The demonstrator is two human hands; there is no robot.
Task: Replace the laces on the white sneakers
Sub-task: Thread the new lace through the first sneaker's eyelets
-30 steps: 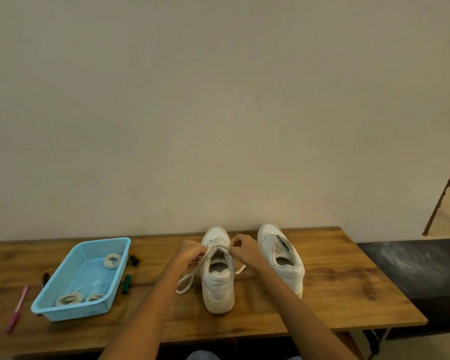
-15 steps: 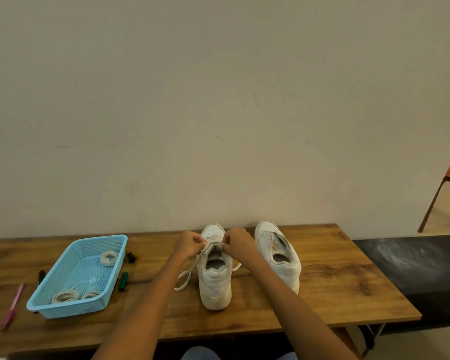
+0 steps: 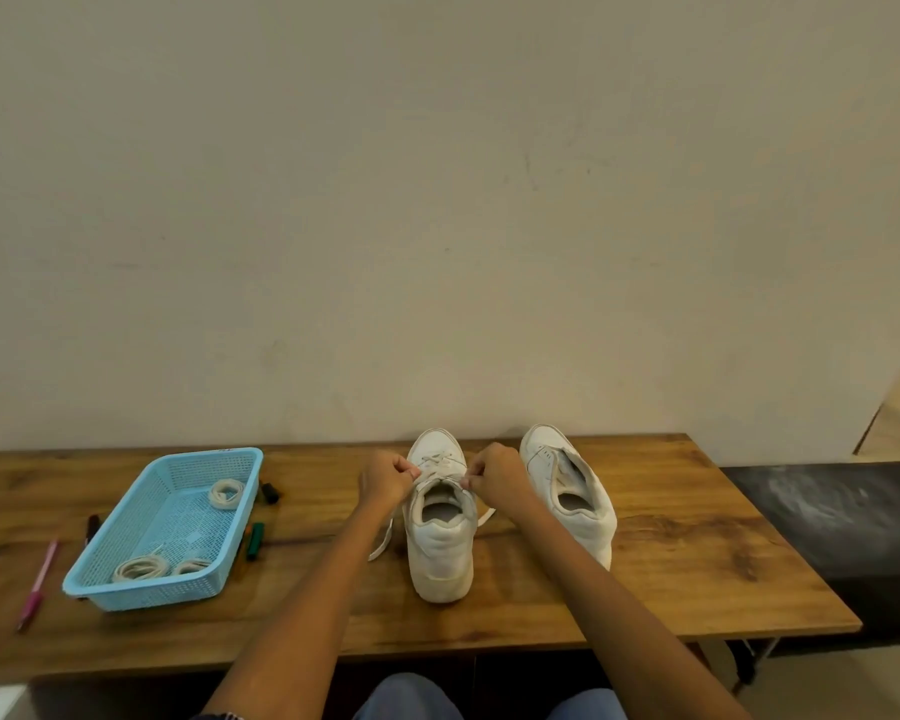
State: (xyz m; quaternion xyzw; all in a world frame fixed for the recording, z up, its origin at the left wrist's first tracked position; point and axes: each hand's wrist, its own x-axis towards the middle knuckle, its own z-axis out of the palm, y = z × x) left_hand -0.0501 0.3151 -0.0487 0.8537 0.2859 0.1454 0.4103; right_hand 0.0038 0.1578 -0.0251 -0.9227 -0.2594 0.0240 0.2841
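Observation:
Two white sneakers stand on the wooden table (image 3: 671, 574), heels toward me. The left sneaker (image 3: 440, 543) carries a white lace (image 3: 437, 465) crossed over its tongue. My left hand (image 3: 385, 478) pinches the lace at the shoe's left side, and my right hand (image 3: 492, 475) pinches it at the right side. Loose lace ends (image 3: 383, 537) trail onto the table on both sides of the shoe. The right sneaker (image 3: 572, 491) stands apart to the right, open, with no lace visible.
A light blue basket (image 3: 126, 595) at the left holds three coiled laces (image 3: 141, 568). Markers (image 3: 254, 538) lie beside it and a pink pen (image 3: 40, 582) lies at the far left. A black bench (image 3: 842, 522) adjoins the table's right end. A plain wall rises behind.
Both hands have stayed at the left sneaker's lace, drawing slightly apart to its two sides. The camera has tilted a little, shifting the scene.

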